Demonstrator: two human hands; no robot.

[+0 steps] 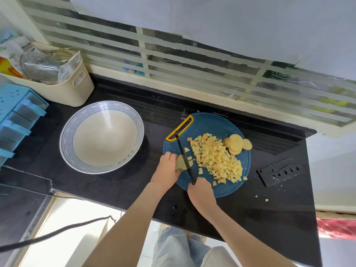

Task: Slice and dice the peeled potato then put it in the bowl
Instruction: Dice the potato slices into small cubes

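A round blue cutting board (215,122) lies on the black counter. On it sits a heap of diced potato (217,157), with several round potato slices (238,144) at its far right. My left hand (168,166) holds a potato piece (181,163) down at the board's left edge. My right hand (200,191) grips the handle of a black knife (183,151), whose blade stands across that piece. A wide white bowl (102,136) with a blue patterned rim sits empty to the left of the board.
A black knife sheath (280,171) lies right of the board, with potato crumbs (266,200) nearby. A beige basket (63,87) of packets and a blue drawer unit (17,114) stand at the back left. The counter's front edge runs below my wrists.
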